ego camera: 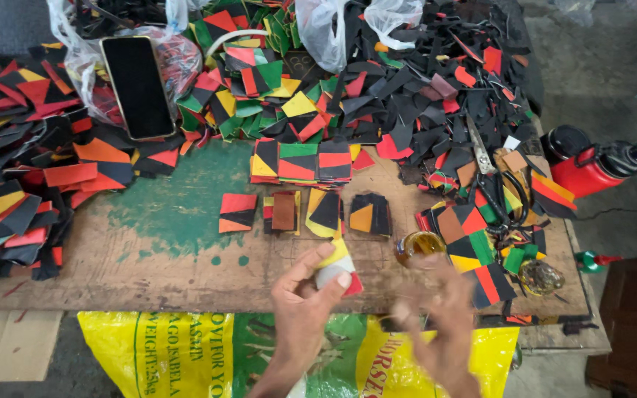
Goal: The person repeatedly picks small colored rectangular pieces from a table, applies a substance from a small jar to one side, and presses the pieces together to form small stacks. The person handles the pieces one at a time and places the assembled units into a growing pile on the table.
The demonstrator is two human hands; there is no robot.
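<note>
Hands — left (pixel 300 295) pinches a patchwork piece (pixel 338 267); right (pixel 440 313) blurred.

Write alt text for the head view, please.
The left hand pinches a small multicoloured patch piece above a worn wooden table, while the blurred right hand hovers beside it. Heaps of black, red, green and yellow scraps, a phone and scissors surround them.

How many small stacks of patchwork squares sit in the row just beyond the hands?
4: red-black stack, brown-topped stack, yellow-black stack, orange-black stack, left to right. More may hide in the surrounding heaps.
</note>
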